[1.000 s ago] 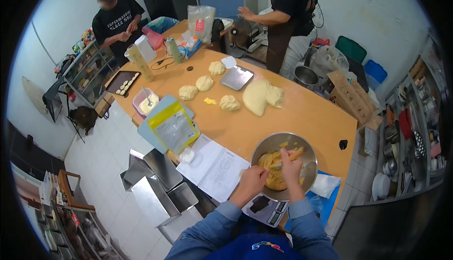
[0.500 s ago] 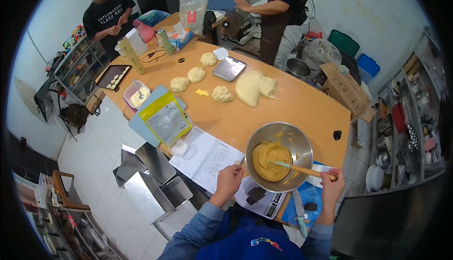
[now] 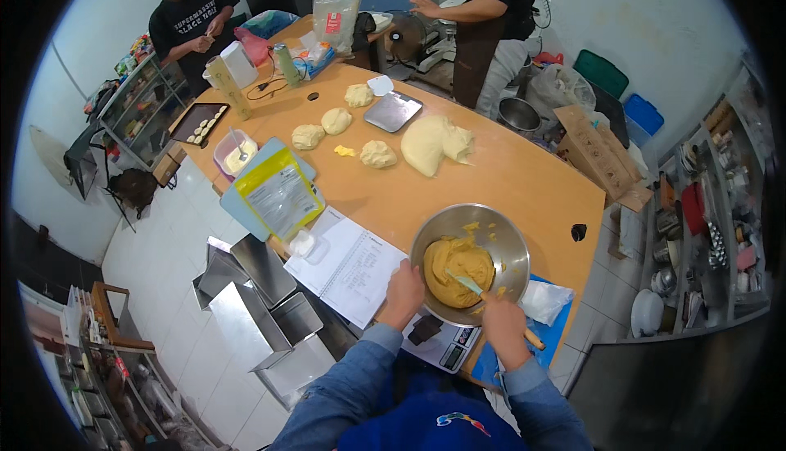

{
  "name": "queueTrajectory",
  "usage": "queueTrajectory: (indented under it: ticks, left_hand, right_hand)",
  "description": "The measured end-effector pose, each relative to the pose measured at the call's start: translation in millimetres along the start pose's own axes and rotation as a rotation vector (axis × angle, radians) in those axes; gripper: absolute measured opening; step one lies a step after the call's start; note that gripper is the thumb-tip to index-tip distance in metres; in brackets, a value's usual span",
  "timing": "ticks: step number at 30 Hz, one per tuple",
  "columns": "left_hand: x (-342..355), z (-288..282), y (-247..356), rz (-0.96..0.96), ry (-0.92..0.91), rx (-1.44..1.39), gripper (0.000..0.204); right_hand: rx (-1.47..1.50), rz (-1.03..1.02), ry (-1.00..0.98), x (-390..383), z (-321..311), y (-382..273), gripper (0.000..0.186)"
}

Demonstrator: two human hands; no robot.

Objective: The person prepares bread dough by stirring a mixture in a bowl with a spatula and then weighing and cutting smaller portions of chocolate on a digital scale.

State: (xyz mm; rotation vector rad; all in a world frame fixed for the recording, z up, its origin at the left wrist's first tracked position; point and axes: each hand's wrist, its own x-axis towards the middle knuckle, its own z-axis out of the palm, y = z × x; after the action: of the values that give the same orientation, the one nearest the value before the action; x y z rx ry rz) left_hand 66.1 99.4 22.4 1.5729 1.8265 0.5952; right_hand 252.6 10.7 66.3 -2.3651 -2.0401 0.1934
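A steel mixing bowl (image 3: 516,248) stands at the near edge of the table, with thick yellow-brown batter (image 3: 446,275) in it. My right hand (image 3: 505,332) is closed round the wooden handle of a spatula (image 3: 467,283), whose pale green blade dips into the batter. My left hand (image 3: 404,294) is closed at the bowl's left rim, and its fingertips are partly hidden. Just below the bowl, dark chocolate pieces (image 3: 424,329) lie on a white kitchen scale (image 3: 453,358). To the left of my left hand is an open spiral notebook (image 3: 344,279).
Dough lumps (image 3: 424,146) and a metal tray (image 3: 393,111) lie farther up the table. A yellow-edged pouch (image 3: 280,193) and metal tins (image 3: 250,328) are on the left. A white bag (image 3: 546,299) lies right of the bowl. Two people stand across the table.
My right hand has moved left and down the handle, closer to the bowl, swinging the spatula steeper. My left hand has come up to the bowl's rim. The knife is now hidden.
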Motion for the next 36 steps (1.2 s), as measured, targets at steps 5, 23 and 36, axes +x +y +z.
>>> queueTrajectory:
  ticks: [5, 23, 36]
  left_hand:
    - [-1, 2, -6, -0.03, 0.086, -0.021, 0.024]
    - [13, 7, 5, 0.03, 0.038, 0.034, 0.019]
    - [15, 3, -10, 0.07, 0.078, -0.082, 0.03]
  right_hand:
    - [0.282, 0.003, -0.271, 26, -19, 22, 0.023]
    - [0.063, 0.128, -0.324, 18, -75, 35, 0.026]
    - [0.353, 0.123, 0.664, -63, -66, 64, 0.022]
